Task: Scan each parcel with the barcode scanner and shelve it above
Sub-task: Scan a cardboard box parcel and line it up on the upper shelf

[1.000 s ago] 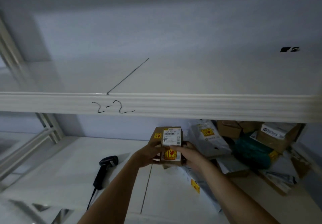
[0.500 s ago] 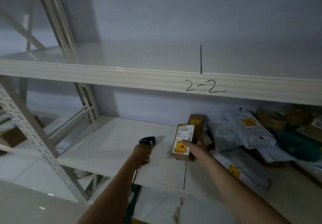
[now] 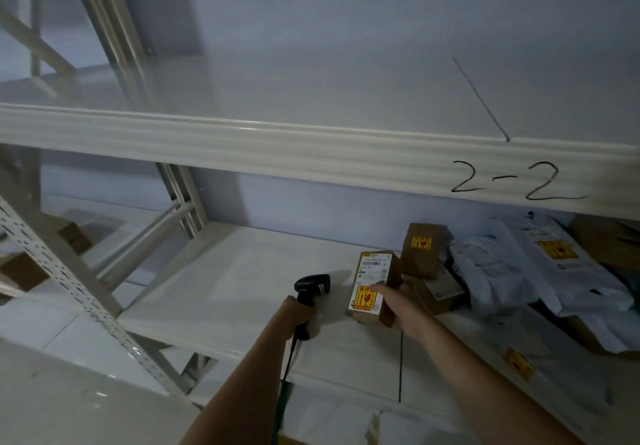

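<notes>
My right hand [image 3: 398, 309] grips a small brown cardboard parcel [image 3: 372, 271], upright over the lower shelf, its white address label and yellow-red fragile sticker facing left. My left hand [image 3: 300, 316] is closed around the handle of the black barcode scanner [image 3: 311, 287], whose head points right at the parcel's label from a short distance. The scanner's cable hangs down along my left forearm. The upper shelf [image 3: 311, 98], marked "2-2" on its front beam, holds nothing in the part I can see.
More parcels lie on the right of the lower shelf [image 3: 225, 288]: a second brown box [image 3: 420, 250], a flat brown box [image 3: 438, 292], several white mailer bags [image 3: 540, 271]. A perforated rack upright [image 3: 62, 271] slants at left. Cardboard boxes [image 3: 24, 271] sit on the floor beyond it.
A second ago both hands held the parcel and the scanner lay on the shelf. My left hand has since let go, picked up the scanner and aimed it at the label. The view has shifted left.
</notes>
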Motion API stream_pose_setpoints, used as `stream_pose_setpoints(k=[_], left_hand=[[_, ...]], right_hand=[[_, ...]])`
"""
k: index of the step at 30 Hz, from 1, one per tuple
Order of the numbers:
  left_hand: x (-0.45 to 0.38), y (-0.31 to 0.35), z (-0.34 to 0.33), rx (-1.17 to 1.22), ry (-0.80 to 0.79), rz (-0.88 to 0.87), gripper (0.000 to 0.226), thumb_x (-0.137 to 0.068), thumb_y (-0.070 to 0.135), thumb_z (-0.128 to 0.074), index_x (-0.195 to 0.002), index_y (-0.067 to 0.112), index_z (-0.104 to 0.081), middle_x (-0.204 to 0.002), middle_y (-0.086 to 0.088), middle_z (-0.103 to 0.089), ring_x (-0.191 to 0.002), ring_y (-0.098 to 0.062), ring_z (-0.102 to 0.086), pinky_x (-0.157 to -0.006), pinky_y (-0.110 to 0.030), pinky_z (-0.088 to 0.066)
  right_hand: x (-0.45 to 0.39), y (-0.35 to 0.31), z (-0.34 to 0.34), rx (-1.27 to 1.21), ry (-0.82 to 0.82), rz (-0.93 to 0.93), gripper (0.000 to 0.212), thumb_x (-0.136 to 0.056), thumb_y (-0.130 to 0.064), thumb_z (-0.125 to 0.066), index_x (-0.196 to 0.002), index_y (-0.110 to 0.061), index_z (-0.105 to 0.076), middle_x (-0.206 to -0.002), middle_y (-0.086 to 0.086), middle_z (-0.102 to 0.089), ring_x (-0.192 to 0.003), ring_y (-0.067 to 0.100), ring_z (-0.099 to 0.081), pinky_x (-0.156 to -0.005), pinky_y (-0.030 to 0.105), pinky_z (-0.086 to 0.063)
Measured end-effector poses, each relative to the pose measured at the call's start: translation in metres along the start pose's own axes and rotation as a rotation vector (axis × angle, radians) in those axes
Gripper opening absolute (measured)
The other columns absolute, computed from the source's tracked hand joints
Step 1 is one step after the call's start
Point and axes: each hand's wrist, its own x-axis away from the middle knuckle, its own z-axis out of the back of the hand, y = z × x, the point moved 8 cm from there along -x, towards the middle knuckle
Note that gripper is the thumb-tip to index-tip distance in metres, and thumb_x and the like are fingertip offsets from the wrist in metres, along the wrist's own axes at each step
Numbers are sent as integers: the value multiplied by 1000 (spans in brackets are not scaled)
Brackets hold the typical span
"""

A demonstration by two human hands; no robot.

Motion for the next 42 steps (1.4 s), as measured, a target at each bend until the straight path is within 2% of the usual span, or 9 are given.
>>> stream_pose_setpoints(k=[2,8,12,15,19,23,29,32,42], left_hand=[[-15,6,0,-93,6,7,61,-96,23,-56,-145,-5,-31,-146,-23,-40,-131,-35,-46,-105,-41,-43],[-46,4,-6,-167,-35,-6,53,-93,21,-59,-135,-6,-44,-135,-25,-51,-124,-36,-53,-105,-46,-45],[-52,4,-10,-158,-121,-52,47,-88,19,-62,-126,-7,-53,-123,-24,-61,-112,-35,-61,-96,-43,-51],[-50,8,2,-81,-150,-85,28,-85,13,-62,-105,-7,-61,-94,-22,-66,-85,-31,-66,-80,-42,-54],[-40,17,32,85,-212,-177,14,-81,-4,-55,-93,1,-49,-61,-10,-46,-51,-22,-46,-56,-33,-43],[-27,23,69,130,-205,-284,26,-79,-4,-57,-101,10,-62,-61,-9,-50,-52,-20,-46,-52,-28,-41],[-10,11,107,261,-182,-389,14,-85,21,-69,-92,9,-66,-67,-6,-64,-54,-16,-59,-51,-28,-47],[3,8,117,234,-173,-429,20,-82,28,-71,-85,9,-66,-59,-4,-60,-49,-16,-55,-49,-27,-45],[46,21,116,240,-262,-550,14,-86,22,-67,-91,10,-64,-58,-4,-56,-47,-16,-50,-49,-28,-44]], right_hand=[[-14,3,-3,-18,-6,-30,67,-85,-23,-78,-141,-13,-44,-123,10,-69,-101,26,-71,-84,43,-60],[-37,11,-9,46,24,-81,65,-84,-24,-78,-140,-12,-46,-123,10,-68,-98,22,-69,-60,29,-53],[-44,17,-9,55,28,-95,67,-85,-18,-77,-142,-11,-43,-127,13,-66,-105,27,-68,-82,40,-58],[-41,11,-13,48,29,-58,64,-84,-11,-76,-141,-9,-47,-128,14,-66,-108,29,-68,-96,46,-55],[-23,-1,-29,-13,39,15,56,-82,-3,-77,-134,-9,-55,-127,13,-68,-110,29,-68,-99,48,-54],[2,-9,-51,-12,92,101,47,-80,-5,-80,-120,-19,-59,-119,4,-70,-96,19,-70,-77,34,-59],[30,-2,-89,14,173,179,56,-76,-9,-85,-118,-23,-52,-118,-2,-66,-103,20,-66,-89,40,-57],[47,-3,-101,84,246,230,57,-73,-16,-88,-117,-27,-52,-115,-7,-65,-98,14,-64,-80,32,-56],[86,-17,-114,206,318,381,70,-68,-26,-90,-124,-29,-48,-115,-12,-60,-105,14,-59,-77,27,-49]])
